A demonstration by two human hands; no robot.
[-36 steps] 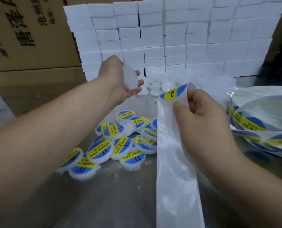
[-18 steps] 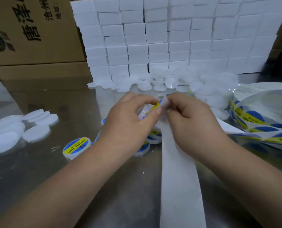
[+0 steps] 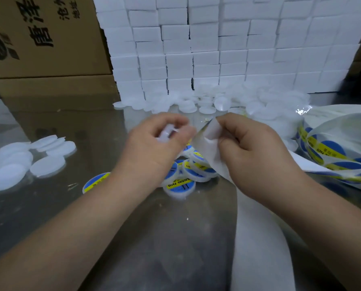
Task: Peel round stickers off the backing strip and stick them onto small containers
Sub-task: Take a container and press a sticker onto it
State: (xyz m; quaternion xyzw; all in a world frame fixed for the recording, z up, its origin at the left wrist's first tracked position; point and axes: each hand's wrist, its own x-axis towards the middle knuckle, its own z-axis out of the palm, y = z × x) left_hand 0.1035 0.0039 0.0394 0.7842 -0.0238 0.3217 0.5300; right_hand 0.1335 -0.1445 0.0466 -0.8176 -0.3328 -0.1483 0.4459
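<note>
Centre frame: my left hand [image 3: 160, 150] curls round a blank container [image 3: 167, 131], close beside the strip [image 3: 212, 133] my right hand [image 3: 255, 158] pinches upright, making peeling and sticking one short move; labelled containers [image 3: 181, 185] pile below.

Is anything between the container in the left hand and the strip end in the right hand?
Nothing but the thumb of the left hand, which grips the small container close beside the backing strip end pinched by the right hand.
</note>
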